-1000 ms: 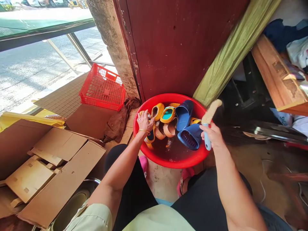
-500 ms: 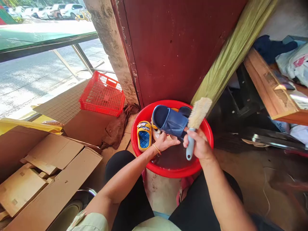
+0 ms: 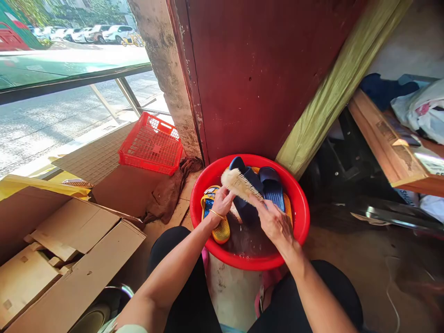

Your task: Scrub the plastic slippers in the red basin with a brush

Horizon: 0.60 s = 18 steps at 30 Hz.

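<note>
My right hand (image 3: 275,222) grips a scrubbing brush (image 3: 239,185) by its handle, with the pale bristles angled up to the left. A blue slipper (image 3: 250,212) is under the brush, partly hidden by it. My left hand (image 3: 222,202) is curled at the slipper's left side, its fingertips close to the brush head and partly hidden. Just below the left hand, a yellow slipper (image 3: 222,231) with a blue insole leans in the red basin (image 3: 249,262). Another dark blue slipper (image 3: 274,189) rests at the right, over a yellow-orange one. Dark water fills the basin's bottom.
A red plastic crate (image 3: 152,148) and a brown cloth (image 3: 169,194) lie left of the basin. An open cardboard box (image 3: 93,263) stands at lower left. Behind the basin is a dark red door (image 3: 263,78); a wooden shelf (image 3: 385,134) juts in at right.
The brush has swung from upright to lying leftward over the blue slipper. That slipper has turned and dropped lower in the basin. My left hand has moved left, and the yellow slipper has shifted.
</note>
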### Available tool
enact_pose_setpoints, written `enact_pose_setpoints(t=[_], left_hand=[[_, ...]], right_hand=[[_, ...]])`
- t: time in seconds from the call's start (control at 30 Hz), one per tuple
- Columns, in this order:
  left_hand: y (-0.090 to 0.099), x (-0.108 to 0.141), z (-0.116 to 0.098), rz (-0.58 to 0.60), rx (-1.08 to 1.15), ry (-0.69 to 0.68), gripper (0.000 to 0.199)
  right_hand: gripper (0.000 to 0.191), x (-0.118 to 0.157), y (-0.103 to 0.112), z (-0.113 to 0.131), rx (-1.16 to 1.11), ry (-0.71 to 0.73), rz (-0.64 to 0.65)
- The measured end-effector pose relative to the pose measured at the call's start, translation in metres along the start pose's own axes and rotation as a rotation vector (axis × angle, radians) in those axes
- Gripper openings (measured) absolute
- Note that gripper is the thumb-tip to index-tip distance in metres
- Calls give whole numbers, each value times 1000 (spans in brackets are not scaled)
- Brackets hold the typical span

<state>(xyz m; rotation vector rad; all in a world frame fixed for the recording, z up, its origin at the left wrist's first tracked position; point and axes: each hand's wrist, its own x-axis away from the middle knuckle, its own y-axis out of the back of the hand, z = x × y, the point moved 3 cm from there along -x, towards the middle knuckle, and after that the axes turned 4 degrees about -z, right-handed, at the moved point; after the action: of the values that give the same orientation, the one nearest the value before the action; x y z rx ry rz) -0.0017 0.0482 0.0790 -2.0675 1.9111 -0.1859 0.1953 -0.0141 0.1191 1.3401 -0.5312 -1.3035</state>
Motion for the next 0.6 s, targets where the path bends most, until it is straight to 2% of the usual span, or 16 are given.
enact_pose_setpoints(t=[0.07,0.17,0.3,0.37,0.5,0.6], left_hand=[[1,3,-3,44,-5,-11,45],[4,6,-10,70,36,28,46],[7,6,-15,62,87,120,54],[12,4,-13,11,105,166,56],[30,-5,-11,-141,145,234,52],[44,-15,-11,-267,201,276,46]], right_hand=[[52,-2,0,-16,83,-105,5],[49,0,0,-33,80,-216,-36],[49,7,-6,-19,9,-50,-18],[50,9,-8,-18,35,-27,32],[49,15,-4,-49,87,-227,27],[49,27,-8,-60,-83,-176,46]])
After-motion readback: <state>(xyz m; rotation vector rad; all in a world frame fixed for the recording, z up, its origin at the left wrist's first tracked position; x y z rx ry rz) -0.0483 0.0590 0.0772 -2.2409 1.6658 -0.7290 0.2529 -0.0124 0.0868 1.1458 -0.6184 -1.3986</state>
